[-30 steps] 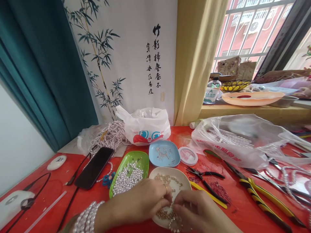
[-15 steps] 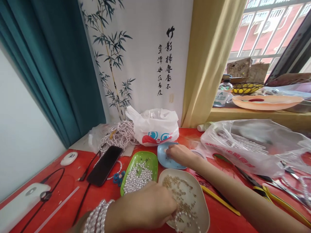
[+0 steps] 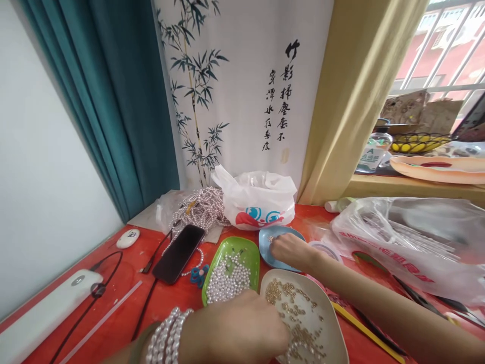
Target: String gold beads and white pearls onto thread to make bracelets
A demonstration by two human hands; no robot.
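Note:
My right hand [image 3: 288,251] reaches forward into the small blue dish [image 3: 265,248] of tiny metal pieces, its fingers curled down into the dish; what they pinch is hidden. My left hand [image 3: 242,331], with pearl bracelets on the wrist, rests closed at the near edge of the beige dish [image 3: 333,328] of gold beads, its fingertips pressed together over the beads. A green dish [image 3: 242,248] of white pearls lies just left of both.
A black phone [image 3: 179,254] with cables, a white power bank [image 3: 45,313], pearl strands [image 3: 200,207] and a white plastic bag [image 3: 261,199] lie on the red table. A large clear bag [image 3: 413,237] and pliers with a yellow strip [image 3: 364,328] lie right. The window ledge holds a peach plate [image 3: 435,169].
Both hands worked together over the beige dish a second ago. My right hand then reached out to the blue dish and stays there. The view has swung left.

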